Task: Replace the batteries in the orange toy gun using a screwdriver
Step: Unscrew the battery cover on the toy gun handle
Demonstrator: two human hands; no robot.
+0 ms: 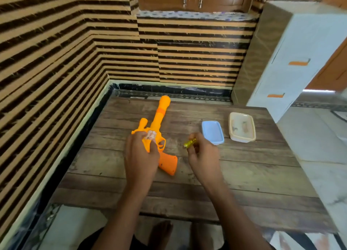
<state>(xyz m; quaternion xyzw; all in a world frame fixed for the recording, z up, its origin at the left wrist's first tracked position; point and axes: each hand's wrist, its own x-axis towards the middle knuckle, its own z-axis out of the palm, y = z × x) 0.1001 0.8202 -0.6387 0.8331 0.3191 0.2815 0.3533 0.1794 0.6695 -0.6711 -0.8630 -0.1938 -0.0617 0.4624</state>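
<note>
The orange toy gun lies on the wooden table, barrel pointing away and darker orange grip toward me. My left hand rests on its body and holds it down. Just above my fingers the battery compartment shows pale cells. My right hand hovers to the right of the gun, closed around a small yellow-green item that looks like a screwdriver handle; its tip is hidden.
A light blue lid or shallow box and a cream plastic container sit right of the gun. Striped walls close the left and back sides. A white cabinet stands at the back right. My feet show below the table's near edge.
</note>
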